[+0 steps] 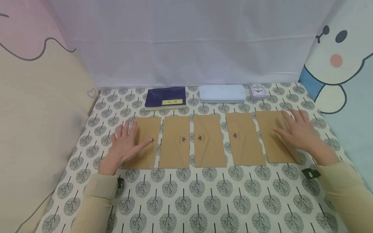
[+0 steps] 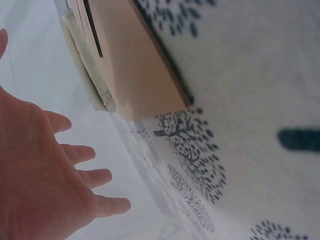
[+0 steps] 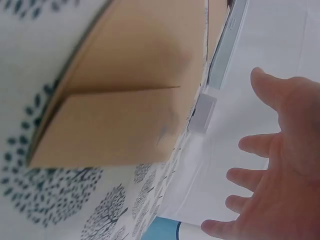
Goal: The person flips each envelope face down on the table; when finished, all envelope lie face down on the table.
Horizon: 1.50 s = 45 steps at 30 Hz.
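Several brown paper envelopes lie side by side in a row on the patterned cloth. My left hand (image 1: 123,147) hovers over the outer edge of the leftmost envelope (image 1: 147,124), fingers spread and holding nothing. Over the rightmost envelope (image 1: 269,139) is my right hand (image 1: 300,131), also spread, covering part of its flap. Between them lie the second envelope (image 1: 170,136), the middle envelope (image 1: 215,142) and the fourth envelope (image 1: 252,142), each with a small dark crown print on its flap. Both wrist views show the fingers apart from the paper.
Behind the row lie a dark blue book (image 1: 166,95) with a yellow label, a pale blue case (image 1: 222,93) and a small white clock (image 1: 258,91). A pale curtain (image 1: 189,42) stands at the back, with printed cloth at both sides. Tree-print cloth (image 1: 204,184) covers the table.
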Each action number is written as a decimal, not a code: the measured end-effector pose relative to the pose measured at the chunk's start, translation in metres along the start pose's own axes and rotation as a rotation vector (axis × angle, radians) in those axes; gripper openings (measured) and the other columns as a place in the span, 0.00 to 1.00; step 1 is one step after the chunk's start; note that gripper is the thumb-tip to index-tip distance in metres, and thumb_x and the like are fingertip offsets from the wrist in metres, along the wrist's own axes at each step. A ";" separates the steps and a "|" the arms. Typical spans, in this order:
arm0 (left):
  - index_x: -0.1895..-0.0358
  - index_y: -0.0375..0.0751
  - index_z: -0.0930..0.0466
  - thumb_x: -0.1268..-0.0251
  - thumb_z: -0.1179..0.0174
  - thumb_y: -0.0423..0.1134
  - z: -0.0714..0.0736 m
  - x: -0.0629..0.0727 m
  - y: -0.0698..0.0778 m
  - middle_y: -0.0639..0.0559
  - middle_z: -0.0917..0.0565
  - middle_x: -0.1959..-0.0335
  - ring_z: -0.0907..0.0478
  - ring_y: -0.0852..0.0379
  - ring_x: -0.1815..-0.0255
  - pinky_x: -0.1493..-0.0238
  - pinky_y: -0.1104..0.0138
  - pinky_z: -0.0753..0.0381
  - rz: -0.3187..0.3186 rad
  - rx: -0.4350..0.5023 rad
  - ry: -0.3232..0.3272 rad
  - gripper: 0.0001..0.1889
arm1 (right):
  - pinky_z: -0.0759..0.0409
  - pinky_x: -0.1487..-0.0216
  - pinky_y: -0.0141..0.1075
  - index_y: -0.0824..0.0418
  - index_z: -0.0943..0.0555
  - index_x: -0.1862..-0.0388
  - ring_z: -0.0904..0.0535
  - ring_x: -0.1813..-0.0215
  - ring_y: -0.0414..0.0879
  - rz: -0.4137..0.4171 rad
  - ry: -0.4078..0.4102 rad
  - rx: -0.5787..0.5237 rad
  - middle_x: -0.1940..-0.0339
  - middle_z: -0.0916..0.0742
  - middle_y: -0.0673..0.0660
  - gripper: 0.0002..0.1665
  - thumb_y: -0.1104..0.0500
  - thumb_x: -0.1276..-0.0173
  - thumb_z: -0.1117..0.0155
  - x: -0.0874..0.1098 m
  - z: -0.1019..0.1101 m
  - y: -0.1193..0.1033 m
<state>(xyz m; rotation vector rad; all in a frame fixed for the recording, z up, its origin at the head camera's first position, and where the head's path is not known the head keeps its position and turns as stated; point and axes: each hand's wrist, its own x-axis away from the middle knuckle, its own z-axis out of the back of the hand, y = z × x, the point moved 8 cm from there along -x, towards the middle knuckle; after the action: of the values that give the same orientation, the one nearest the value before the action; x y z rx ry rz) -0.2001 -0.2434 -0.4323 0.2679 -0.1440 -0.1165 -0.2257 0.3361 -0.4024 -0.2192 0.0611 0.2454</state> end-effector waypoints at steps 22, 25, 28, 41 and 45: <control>0.24 0.36 0.63 0.36 0.60 0.72 0.002 -0.001 -0.007 0.24 0.55 0.29 0.57 0.24 0.32 0.39 0.32 0.54 0.016 0.103 0.012 0.51 | 0.39 0.40 0.63 0.72 0.43 0.29 0.37 0.38 0.71 0.198 -0.058 -0.073 0.38 0.32 0.77 0.47 0.50 0.37 0.33 -0.040 -0.015 -0.095; 0.24 0.36 0.62 0.36 0.61 0.72 0.002 -0.001 -0.009 0.24 0.54 0.29 0.56 0.23 0.32 0.39 0.33 0.53 0.023 0.119 0.009 0.51 | 0.35 0.41 0.62 0.69 0.45 0.27 0.35 0.39 0.70 0.201 -0.103 -0.080 0.37 0.33 0.76 0.48 0.48 0.36 0.34 -0.046 -0.020 -0.110; 0.24 0.35 0.61 0.36 0.61 0.71 0.002 -0.001 -0.010 0.25 0.52 0.30 0.54 0.25 0.32 0.38 0.34 0.51 0.022 0.130 0.008 0.50 | 0.34 0.41 0.61 0.68 0.46 0.26 0.34 0.39 0.70 0.218 -0.133 -0.098 0.35 0.34 0.75 0.48 0.48 0.35 0.35 -0.054 -0.027 -0.126; 0.28 0.25 0.53 0.33 0.52 0.63 0.004 -0.001 -0.014 0.20 0.44 0.36 0.45 0.27 0.36 0.39 0.38 0.43 0.029 0.184 0.071 0.47 | 0.33 0.39 0.54 0.65 0.43 0.26 0.32 0.37 0.62 0.291 -0.180 -0.104 0.35 0.31 0.69 0.46 0.45 0.34 0.36 -0.080 -0.051 -0.199; 0.33 0.20 0.45 0.36 0.44 0.57 0.005 0.001 -0.019 0.21 0.38 0.42 0.38 0.28 0.42 0.43 0.40 0.35 0.114 0.220 0.061 0.44 | 0.32 0.39 0.52 0.63 0.40 0.27 0.32 0.37 0.58 0.289 -0.231 -0.087 0.36 0.29 0.66 0.44 0.42 0.34 0.39 -0.085 -0.060 -0.220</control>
<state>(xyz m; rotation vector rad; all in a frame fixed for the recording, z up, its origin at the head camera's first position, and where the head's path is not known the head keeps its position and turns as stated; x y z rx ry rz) -0.2016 -0.2632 -0.4329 0.4809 -0.1116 0.0215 -0.2555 0.0944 -0.4077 -0.2673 -0.1488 0.5601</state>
